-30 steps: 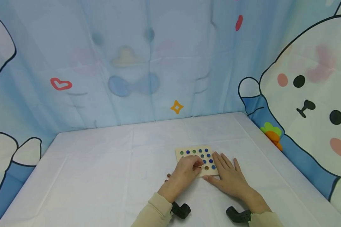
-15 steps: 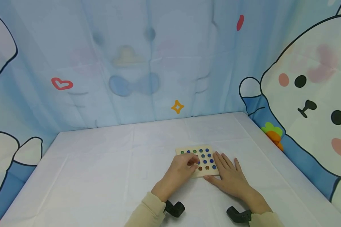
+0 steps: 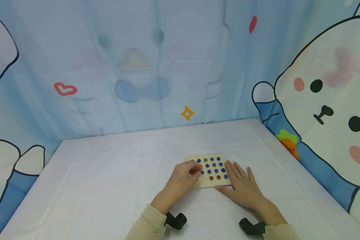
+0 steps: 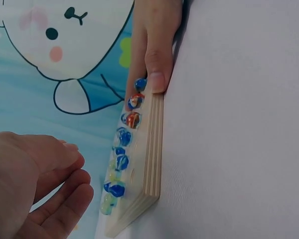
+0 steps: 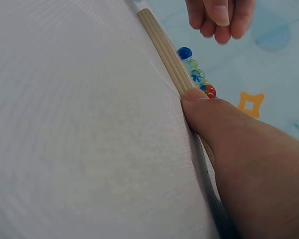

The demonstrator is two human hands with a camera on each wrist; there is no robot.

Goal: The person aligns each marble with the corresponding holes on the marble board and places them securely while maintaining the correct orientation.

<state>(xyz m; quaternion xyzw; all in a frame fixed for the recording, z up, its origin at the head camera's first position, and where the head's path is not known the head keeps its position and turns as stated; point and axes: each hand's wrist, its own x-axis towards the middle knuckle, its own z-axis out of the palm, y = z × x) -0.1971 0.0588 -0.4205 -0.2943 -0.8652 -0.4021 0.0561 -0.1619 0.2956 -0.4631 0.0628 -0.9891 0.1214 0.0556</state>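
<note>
Left fingers [image 3: 194,171] curled over board [image 3: 211,170] left edge, grasp unclear; right hand [image 3: 238,185] flat, steadying board's right edge.

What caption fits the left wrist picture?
Marbles sit on a wooden board steadied by the right hand.

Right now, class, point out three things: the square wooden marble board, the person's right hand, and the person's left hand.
Square wooden marble board [image 3: 206,184]: head view, bare near edge of the wood.
Right hand [image 3: 243,186]: head view, middle of the hand's back, flat beside the board.
Left hand [image 3: 180,181]: head view, middle of the hand's back.
</note>
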